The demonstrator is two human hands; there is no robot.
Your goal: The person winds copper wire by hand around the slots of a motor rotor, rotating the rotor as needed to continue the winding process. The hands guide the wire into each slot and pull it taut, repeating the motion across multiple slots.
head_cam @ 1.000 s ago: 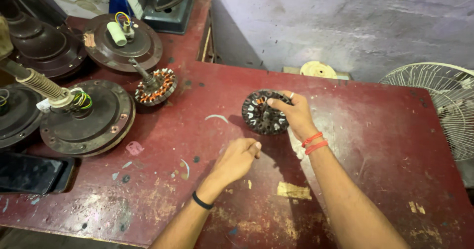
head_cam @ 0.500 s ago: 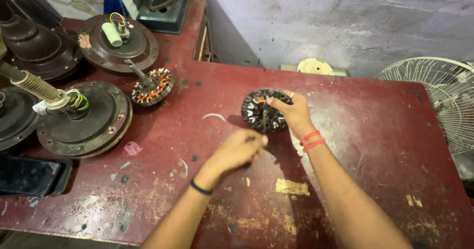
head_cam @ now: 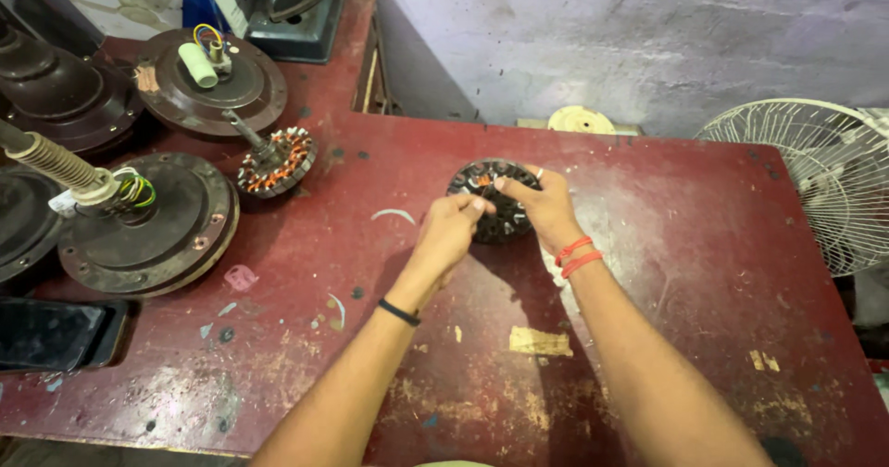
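I'd keep my right hand [head_cam: 546, 210] curled over the dark stator core [head_cam: 495, 200] lying mid-table [head_cam: 667, 273] to pin it, while my left hand [head_cam: 451, 231], fingertips pinched on 1 slot edge, works gently.

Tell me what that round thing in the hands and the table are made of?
The stator looks like dark metal, dull, with slots round its rim; a little coppery wire shows inside. The table looks like metal or wood under worn red paint: scratches and bare yellowish patches show, so I can't tell which.
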